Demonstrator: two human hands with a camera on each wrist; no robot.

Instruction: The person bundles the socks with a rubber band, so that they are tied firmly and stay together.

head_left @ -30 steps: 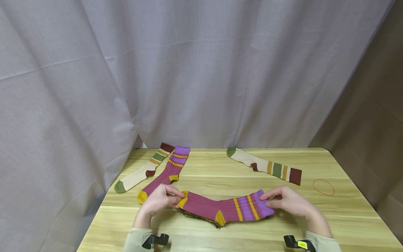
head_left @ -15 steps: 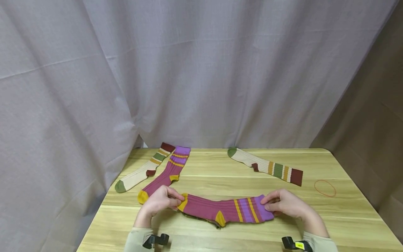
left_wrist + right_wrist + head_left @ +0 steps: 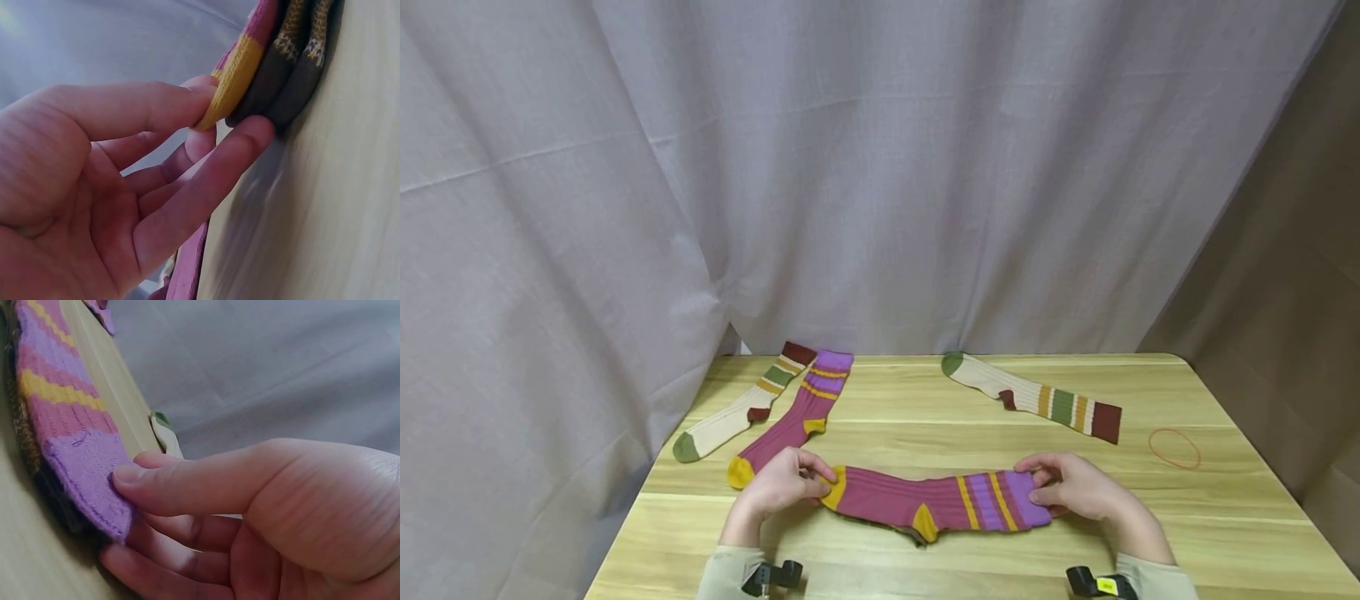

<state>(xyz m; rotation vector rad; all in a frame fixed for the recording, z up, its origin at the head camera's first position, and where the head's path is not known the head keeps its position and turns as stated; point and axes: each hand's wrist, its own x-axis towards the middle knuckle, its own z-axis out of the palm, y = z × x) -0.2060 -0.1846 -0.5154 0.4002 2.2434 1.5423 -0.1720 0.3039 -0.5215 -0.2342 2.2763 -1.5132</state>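
A pink and purple sock (image 3: 895,500) with yellow toe, heel and stripes lies stretched sideways near the table's front. My left hand (image 3: 781,483) pinches its yellow toe between thumb and fingers. At the other end my right hand (image 3: 1075,487) holds the purple cuff, thumb on top. Beneath it are dark brown socks (image 3: 281,84), two layers showing at the toe in the left wrist view and mostly hidden from the head view. A fingertip of the left hand touches their dark toes. In the right wrist view, the purple cuff (image 3: 87,475) lies over a dark edge.
Behind my left hand, a matching pink sock (image 3: 790,429) lies beside a cream sock (image 3: 722,427) with green toe. Another cream striped sock (image 3: 1026,393) lies at the back right, near a thin orange rubber band (image 3: 1174,448). A grey curtain (image 3: 880,183) hangs behind the wooden table (image 3: 887,400).
My right hand has shifted slightly left and changed its hold on the cuff. The sock's cuff end has come down a little and lies straighter. The left hand stays at the toe.
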